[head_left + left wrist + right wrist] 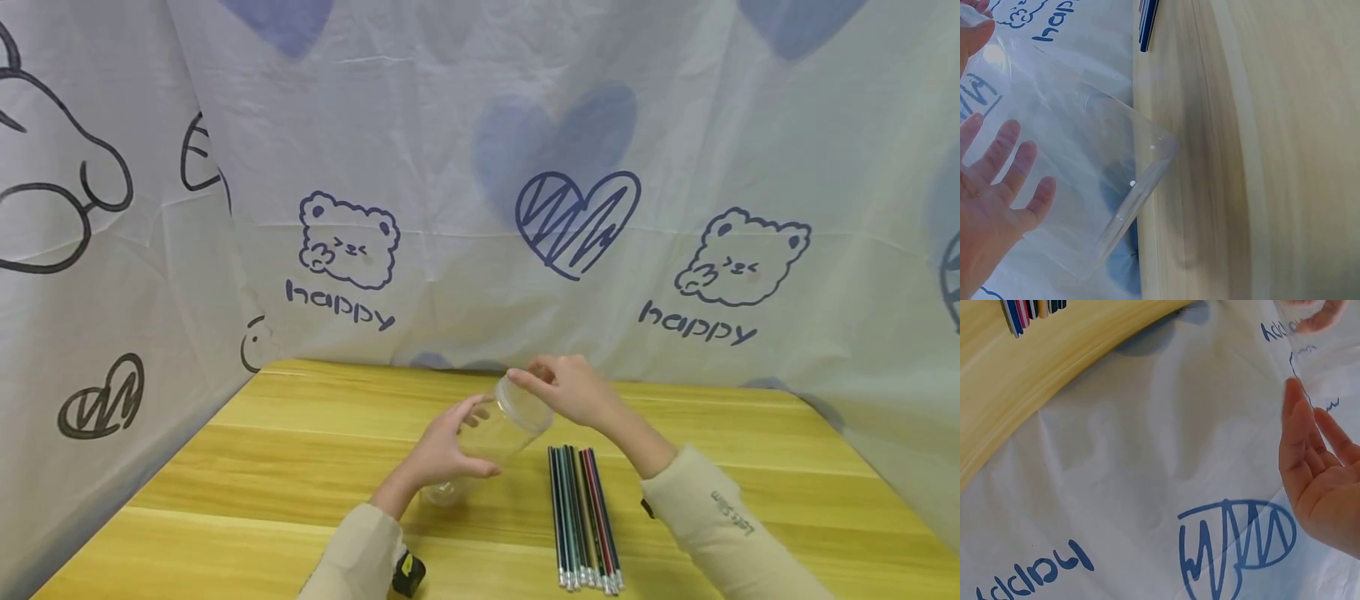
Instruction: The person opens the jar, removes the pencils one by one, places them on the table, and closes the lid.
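Note:
A clear plastic jar [491, 439] is tilted above the table, its closed base [1141, 187] down toward the left and its top end up to the right. My left hand [442, 450] holds the jar's body between thumb and spread fingers. At the upper end, my right hand [576, 393] grips the clear lid [525, 408] by its edge, thumb and fingers at the rim. In the right wrist view, the right hand [1319, 465] has its fingers bent beside the clear plastic. Below the right hand lies a row of pencils [583, 517], side by side.
The pencils' silver ends point to the near side of the wood-grain table [300, 467]. A white cloth [450, 275] printed with hearts and bears hangs close along the table's back edge, and more of it hangs at the left.

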Tool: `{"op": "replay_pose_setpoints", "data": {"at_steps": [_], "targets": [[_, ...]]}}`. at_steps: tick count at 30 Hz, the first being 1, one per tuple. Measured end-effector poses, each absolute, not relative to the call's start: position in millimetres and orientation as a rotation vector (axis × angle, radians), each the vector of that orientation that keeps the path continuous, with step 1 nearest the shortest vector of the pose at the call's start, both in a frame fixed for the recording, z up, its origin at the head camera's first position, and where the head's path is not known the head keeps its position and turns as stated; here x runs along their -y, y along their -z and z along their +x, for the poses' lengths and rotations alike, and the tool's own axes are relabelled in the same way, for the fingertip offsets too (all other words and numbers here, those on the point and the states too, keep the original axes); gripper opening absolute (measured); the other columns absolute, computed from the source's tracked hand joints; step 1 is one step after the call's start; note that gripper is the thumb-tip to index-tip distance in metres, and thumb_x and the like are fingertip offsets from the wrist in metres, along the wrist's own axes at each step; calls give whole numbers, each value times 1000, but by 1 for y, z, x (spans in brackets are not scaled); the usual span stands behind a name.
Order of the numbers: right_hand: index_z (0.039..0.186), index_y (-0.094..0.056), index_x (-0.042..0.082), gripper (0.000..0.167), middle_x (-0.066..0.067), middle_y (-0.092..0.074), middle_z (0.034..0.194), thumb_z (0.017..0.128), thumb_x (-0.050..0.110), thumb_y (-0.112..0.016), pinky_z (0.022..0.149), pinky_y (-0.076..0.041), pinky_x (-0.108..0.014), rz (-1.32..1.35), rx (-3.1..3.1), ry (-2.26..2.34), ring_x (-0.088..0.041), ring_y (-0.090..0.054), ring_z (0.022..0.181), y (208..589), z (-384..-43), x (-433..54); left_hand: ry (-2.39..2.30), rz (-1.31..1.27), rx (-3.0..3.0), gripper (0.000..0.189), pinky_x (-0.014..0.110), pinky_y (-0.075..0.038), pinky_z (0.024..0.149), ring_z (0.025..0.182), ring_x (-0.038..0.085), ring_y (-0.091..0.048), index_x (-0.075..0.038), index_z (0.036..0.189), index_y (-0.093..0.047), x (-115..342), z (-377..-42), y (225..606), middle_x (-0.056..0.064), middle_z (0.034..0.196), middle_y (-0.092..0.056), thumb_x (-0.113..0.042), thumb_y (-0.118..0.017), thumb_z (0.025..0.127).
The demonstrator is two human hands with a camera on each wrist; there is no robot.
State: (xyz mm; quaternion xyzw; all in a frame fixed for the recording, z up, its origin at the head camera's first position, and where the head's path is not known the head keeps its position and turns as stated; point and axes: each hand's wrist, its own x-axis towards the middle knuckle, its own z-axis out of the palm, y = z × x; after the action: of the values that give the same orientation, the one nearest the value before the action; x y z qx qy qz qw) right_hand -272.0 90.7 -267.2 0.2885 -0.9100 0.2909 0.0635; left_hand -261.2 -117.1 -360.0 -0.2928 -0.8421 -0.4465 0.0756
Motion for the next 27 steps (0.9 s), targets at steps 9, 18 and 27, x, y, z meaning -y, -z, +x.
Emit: {"op": "replay_pose_setpoints", "data": {"at_steps": [9,18,27], "targets": [[131,-46,15,61,-9,-44,130,79,39,-65,85,-42,-49,1233,2726,-880,-28,-46,110,255,-269,-98,1347,-876,2527,86,45,-42,82,101,24,-49,-17,134,-37,118,-261,360,11,116,-52,-23,-81,61],[132,-44,12,64,-11,-45,128,77,33,-68,82,-43,-47,1343,2805,-864,-28,-47,106,252,-267,-100,1349,-890,2518,86,44,-41,83,100,23,-49,-16,134,-37,118,-262,362,7,115,-53,-24,-81,61],[123,-51,3,60,-14,-58,103,78,41,-65,60,-49,-27,1105,2872,-912,-19,-56,78,256,-268,-94,1328,-905,2519,86,42,-40,84,101,23,-50,-14,134,-37,117,-261,360,9,116,-53,-25,-81,60]]}}
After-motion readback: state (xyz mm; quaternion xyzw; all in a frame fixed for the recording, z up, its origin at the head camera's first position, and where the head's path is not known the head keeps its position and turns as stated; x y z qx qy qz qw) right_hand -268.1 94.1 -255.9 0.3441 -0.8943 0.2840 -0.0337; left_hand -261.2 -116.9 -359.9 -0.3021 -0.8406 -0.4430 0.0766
